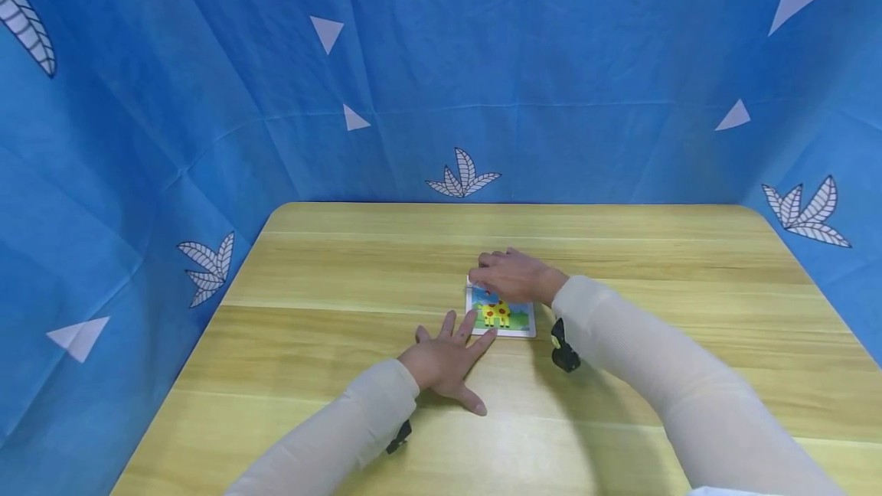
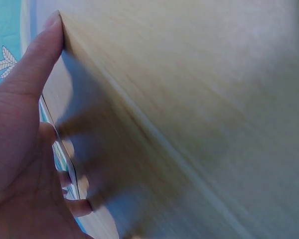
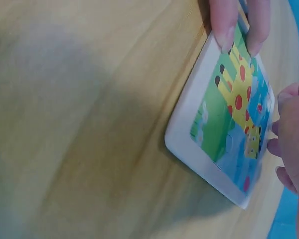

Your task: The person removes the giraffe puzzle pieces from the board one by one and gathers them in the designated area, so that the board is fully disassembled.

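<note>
A small jigsaw puzzle (image 1: pixel 520 321) in a white frame lies on the wooden table, showing a yellow, red-spotted giraffe on green and blue. My left hand (image 1: pixel 444 362) is spread palm down, with fingertips at the puzzle's near left side. Two of its fingertips (image 3: pixel 223 37) rest on the frame and picture in the right wrist view. The left thumb stretches out over the bare wood. My right hand (image 1: pixel 513 275) reaches across the far edge, its fingers curled at the far left corner and hiding part of the picture. Those curled fingers (image 3: pixel 294 129) hold the frame's edge.
The light wooden tabletop (image 1: pixel 331 266) spreads around the puzzle. Behind it and at both sides hangs a blue cloth (image 1: pixel 586 60) with white leaves and triangles. A dark wrist device (image 1: pixel 565 347) sits under the right sleeve, another (image 1: pixel 399 437) under the left.
</note>
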`<state>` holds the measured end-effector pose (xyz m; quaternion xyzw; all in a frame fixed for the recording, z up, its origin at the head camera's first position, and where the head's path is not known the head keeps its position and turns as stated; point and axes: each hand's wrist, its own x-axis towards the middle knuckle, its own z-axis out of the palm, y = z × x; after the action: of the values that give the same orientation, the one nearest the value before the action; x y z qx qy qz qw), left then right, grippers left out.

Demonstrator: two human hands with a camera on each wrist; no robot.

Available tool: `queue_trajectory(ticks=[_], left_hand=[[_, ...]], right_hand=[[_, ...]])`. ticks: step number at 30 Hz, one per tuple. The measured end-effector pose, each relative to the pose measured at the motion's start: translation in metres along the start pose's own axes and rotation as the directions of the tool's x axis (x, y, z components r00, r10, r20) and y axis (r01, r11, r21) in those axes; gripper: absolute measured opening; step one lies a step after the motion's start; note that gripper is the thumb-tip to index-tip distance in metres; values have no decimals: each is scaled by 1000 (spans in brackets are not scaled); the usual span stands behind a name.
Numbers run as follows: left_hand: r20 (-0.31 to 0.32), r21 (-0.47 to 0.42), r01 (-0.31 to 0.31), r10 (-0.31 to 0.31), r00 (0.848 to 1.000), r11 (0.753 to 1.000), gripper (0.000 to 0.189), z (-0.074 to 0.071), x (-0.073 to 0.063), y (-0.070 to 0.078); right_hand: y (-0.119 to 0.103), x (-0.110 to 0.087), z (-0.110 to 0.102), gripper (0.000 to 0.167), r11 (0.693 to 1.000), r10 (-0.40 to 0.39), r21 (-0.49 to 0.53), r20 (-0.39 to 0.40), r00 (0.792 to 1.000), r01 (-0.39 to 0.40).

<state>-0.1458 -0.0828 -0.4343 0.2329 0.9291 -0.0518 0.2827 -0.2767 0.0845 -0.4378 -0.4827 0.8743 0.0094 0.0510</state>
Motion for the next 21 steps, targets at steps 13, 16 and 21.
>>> queue_trajectory(ticks=[13, 16, 21], left_hand=[[2, 5, 5, -5, 1000, 1000, 113, 1, 0, 1], [-1, 12, 2, -2, 1000, 1000, 114, 0, -1, 2], [-6, 31, 4, -3, 1000, 1000, 114, -1, -2, 2]], right_hand=[[-6, -5, 14, 26, 934, 197, 322, -113, 974, -152], [-7, -6, 17, 25, 908, 245, 377, -122, 962, -183], [-8, -6, 21, 26, 862, 318, 451, -120, 940, -234]])
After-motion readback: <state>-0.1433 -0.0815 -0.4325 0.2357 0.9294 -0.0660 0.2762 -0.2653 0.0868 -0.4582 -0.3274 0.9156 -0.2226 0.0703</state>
